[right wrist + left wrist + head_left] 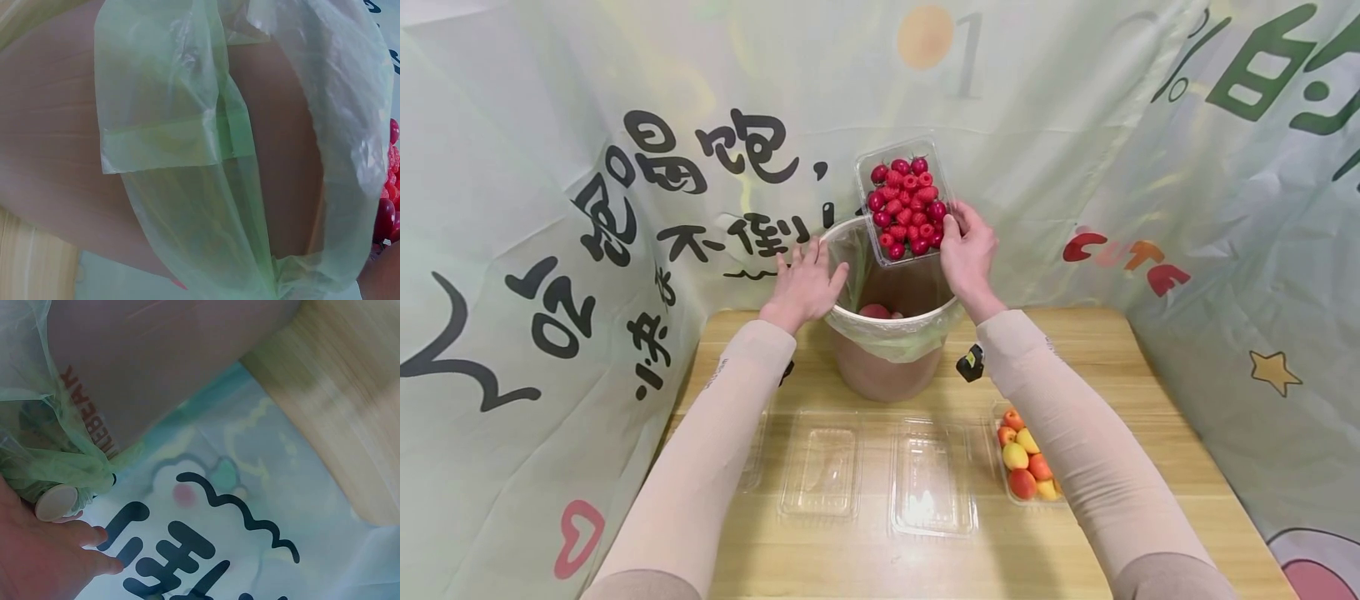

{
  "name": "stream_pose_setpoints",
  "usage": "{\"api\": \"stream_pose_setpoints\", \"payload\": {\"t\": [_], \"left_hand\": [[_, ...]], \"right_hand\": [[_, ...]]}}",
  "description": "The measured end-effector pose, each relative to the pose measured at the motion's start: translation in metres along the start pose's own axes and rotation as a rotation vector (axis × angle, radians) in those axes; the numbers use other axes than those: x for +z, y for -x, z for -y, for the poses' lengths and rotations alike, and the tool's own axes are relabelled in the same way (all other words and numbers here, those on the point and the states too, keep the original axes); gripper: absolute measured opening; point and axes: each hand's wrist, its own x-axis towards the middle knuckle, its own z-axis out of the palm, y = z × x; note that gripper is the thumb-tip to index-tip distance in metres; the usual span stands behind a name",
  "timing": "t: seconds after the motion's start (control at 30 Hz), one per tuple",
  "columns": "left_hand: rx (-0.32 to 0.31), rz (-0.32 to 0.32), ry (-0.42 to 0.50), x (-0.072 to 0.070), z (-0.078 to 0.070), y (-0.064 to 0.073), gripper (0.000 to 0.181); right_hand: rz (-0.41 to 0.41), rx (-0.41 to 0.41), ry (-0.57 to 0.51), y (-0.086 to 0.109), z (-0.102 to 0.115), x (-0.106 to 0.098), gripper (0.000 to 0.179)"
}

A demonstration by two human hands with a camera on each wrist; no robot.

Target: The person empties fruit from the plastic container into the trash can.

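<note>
My right hand (pixel 968 254) grips the lower right edge of a clear plastic box (pixel 867 171), which tilts above the back of a brown bin (pixel 887 371). In it lie raspberries (pixel 913 200) and small, round dark-red fruits (pixel 919 247). At the bin's left rim rests my left hand (pixel 805 283), fingers spread, thumb over the opening. A pale green plastic bag (pixel 169 144) lines the bin and folds over its rim. Down inside, a reddish round thing (pixel 874 311) shows partly. Only the edge of the raspberries (pixel 392 169) appears in the right wrist view.
Clear plastic boxes (pixel 822 471) stand in a row on the wooden table (pixel 985 558). On the right, another box holds yellow and red fruits (pixel 1017 456), partly behind my right sleeve (pixel 1075 442). A printed cloth (pixel 1037 100) hangs close behind the bin and along both sides.
</note>
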Motion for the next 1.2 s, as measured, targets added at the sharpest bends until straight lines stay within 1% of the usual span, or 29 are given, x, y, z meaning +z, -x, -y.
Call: {"api": "stream_pose_setpoints", "payload": {"t": [0.17,0.33,0.63,1.03,1.2], "left_hand": [[-0.001,-0.004,-0.001,0.0007,0.0011,-0.0003,0.081],[-0.001,-0.009,0.007,0.0007,0.0004,-0.0004,0.080],[-0.003,-0.014,0.013,0.0006,0.0002,-0.0007,0.080],[0.004,-0.019,0.003,0.0000,-0.0003,-0.0008,0.079],[0.003,-0.013,0.007,0.0010,0.0008,-0.0015,0.080]], "right_hand": [[-0.002,-0.022,-0.008,0.0022,0.0009,0.0013,0.036],[-0.021,-0.045,-0.016,0.0033,0.0010,0.0020,0.036],[-0.055,-0.078,-0.048,0.0044,-0.0050,0.0056,0.036],[-0.090,-0.070,-0.035,0.0049,-0.0047,0.0091,0.035],[-0.103,-0.090,-0.039,0.0062,-0.0049,0.0102,0.034]]}}
